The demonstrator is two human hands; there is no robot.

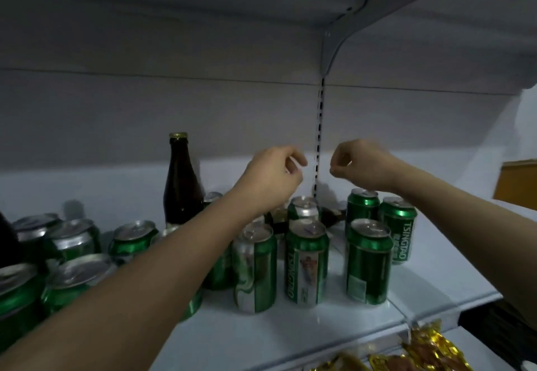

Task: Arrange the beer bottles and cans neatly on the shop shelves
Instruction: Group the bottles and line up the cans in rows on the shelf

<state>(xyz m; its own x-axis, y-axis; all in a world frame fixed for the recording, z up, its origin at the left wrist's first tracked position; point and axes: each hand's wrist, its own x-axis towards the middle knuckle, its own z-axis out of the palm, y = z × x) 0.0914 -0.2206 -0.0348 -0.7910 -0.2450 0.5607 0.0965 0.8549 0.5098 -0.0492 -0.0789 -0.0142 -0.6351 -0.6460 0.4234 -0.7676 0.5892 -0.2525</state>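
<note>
Above the green cans on the white shelf (290, 338), both hands hang in the air, in front of the slotted upright rail (319, 138) of the back wall. The left hand (273, 171) is just to the left of this rail, and its fingers are curled in; a small thin white thing shows between the fingertips, but it is too blurred to tell what it is. The right hand (359, 166) is just to the right of the rail, its fingers also curled into a loose fist, and I cannot see anything held inside it. Neither hand touches a can or a bottle.

Below the rail stand the cans. A silver-topped can (303, 208) is directly under the left hand, near the foot of the rail, and in front of it stand two more green cans (306, 263) side by side, upright. To the right of the rail, under the right wrist, three upright Tsingtao cans (399, 229) stand close together. Something dark lies between these two groups at the rail's foot, partly hidden.

Left of the rail, a brown bottle (181, 184) with a gold cap stands upright near the back wall. Further left, a loose cluster of cans (72, 240) crowds the shelf, partly hidden by the left forearm.

Below the shelf edge, right of the rail, gold packets (430, 347) show on a lower level.
</note>
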